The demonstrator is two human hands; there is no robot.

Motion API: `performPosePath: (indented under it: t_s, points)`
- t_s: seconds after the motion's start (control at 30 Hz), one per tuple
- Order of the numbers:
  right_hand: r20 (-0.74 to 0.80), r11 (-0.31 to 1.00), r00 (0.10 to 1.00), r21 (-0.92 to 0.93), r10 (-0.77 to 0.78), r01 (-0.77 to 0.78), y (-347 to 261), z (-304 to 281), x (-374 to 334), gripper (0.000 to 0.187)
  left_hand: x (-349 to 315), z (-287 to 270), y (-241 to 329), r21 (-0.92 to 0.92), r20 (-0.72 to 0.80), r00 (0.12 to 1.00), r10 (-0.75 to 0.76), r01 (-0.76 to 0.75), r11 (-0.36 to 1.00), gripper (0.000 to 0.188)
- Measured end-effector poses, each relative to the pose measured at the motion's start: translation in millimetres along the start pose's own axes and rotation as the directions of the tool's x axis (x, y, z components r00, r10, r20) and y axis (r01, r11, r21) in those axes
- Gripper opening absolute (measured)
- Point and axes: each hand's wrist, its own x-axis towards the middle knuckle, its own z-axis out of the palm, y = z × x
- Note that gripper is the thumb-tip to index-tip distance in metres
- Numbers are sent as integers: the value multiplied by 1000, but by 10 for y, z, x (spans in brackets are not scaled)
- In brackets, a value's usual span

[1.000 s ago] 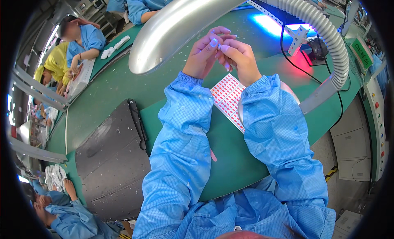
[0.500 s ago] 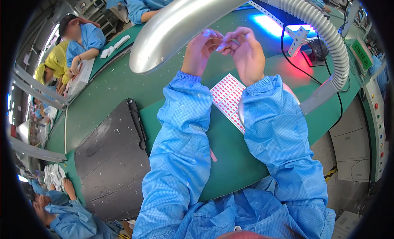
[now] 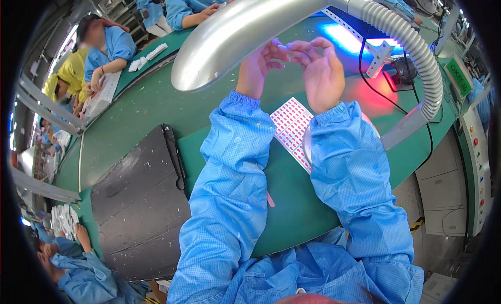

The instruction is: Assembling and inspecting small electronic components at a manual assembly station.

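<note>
My left hand [image 3: 255, 70] and my right hand [image 3: 322, 77] are raised over the bench with their fingertips meeting. The fingers of both are closed in a pinch; whatever lies between them is too small to make out. Just below the wrists, a white sheet with rows of red stickers [image 3: 290, 127] lies on the green mat, partly covered by my right sleeve. A pale round-edged thing [image 3: 370, 125] shows beside that sleeve, mostly hidden. The silver hood of a lamp or extraction arm [image 3: 224, 40] hangs close to my left fingers.
A ribbed grey hose [image 3: 417, 48] curves down at the right, near black cables and a perforated metal bracket [image 3: 380, 58] under blue and red light. At the left lies a black folder-like panel [image 3: 141, 205]. A pink strip [image 3: 270, 199] is by my left sleeve. Co-workers sit across and left.
My hands stay together, with small shifts of the fingers. The view has moved slightly, and the far co-worker's hand has come into sight beside the silver hood.
</note>
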Motion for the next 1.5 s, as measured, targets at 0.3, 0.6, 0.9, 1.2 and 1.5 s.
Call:
performPosePath:
  t_s: [0.3,0.6,0.9,1.2,1.5]
  points:
    - [150,623,925,700,350,-349,89,-278,20,30,55,-149,-153,-618,213,971,108,49,785,19]
    - [128,629,922,695,366,-347,169,-318,17,25,58,-83,-342,-747,226,973,44,144,649,18]
    - [95,521,868,766,488,-377,166,-339,-10,22,58,-89,-359,-705,115,989,-95,149,693,13]
    - [93,543,870,748,484,-382,188,-414,-24,21,72,-126,-442,-788,135,988,-76,154,596,9]
    - [-92,627,843,711,530,-317,209,-406,-17,15,56,-118,-453,-869,109,990,-86,136,475,12]
